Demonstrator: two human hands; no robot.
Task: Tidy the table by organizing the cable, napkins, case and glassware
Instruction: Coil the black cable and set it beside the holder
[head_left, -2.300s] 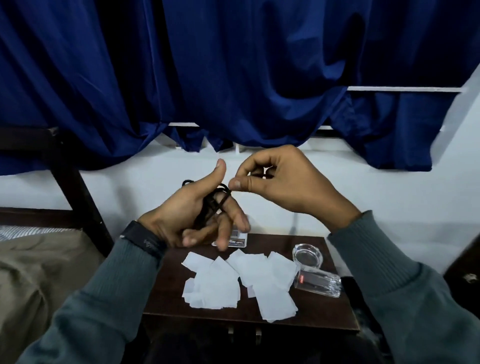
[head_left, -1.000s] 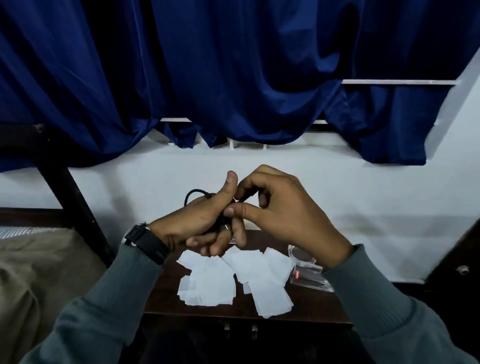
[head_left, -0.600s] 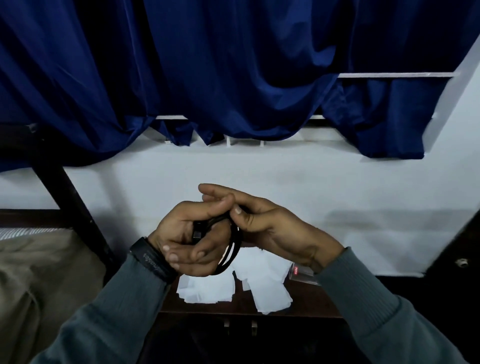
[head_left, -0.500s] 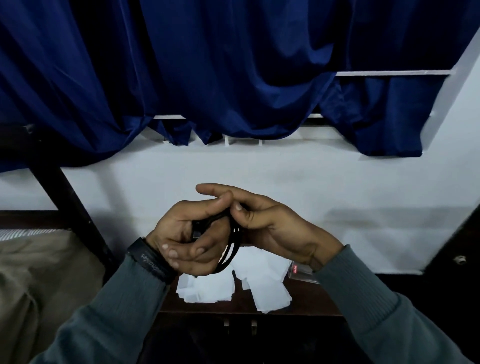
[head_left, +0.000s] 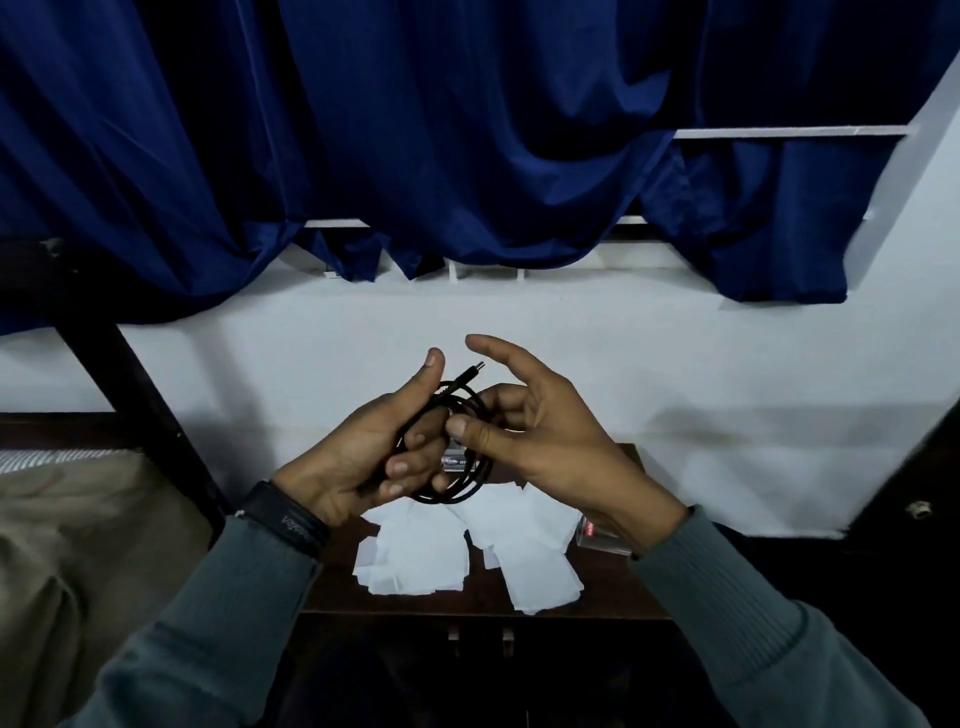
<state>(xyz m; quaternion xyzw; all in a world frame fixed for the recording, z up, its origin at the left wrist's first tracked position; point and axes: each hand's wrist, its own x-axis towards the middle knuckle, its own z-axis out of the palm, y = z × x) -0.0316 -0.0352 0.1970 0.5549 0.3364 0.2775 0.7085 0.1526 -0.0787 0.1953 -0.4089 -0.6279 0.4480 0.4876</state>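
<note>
A black cable (head_left: 467, 486) is coiled into a loop above the small dark table (head_left: 613, 597). My left hand (head_left: 363, 452) grips the coil, fingers curled round it, thumb up. The plug end (head_left: 470, 371) sticks up between both hands. My right hand (head_left: 540, 441) touches the coil with its thumb and lower fingers, index finger stretched out. White napkins (head_left: 415, 561) lie scattered on the table below. A small case (head_left: 460, 460) shows behind the coil. Clear glassware (head_left: 597, 538) is mostly hidden behind my right wrist.
A blue curtain (head_left: 415, 130) hangs over the white wall behind the table. A dark bed frame post (head_left: 135, 395) and a bed with beige bedding (head_left: 67, 545) stand at the left. Dark furniture (head_left: 914, 493) sits at the right edge.
The hands have parted slightly and my right fingers have spread. The cable loop hangs free below my left hand and the plug end now points up.
</note>
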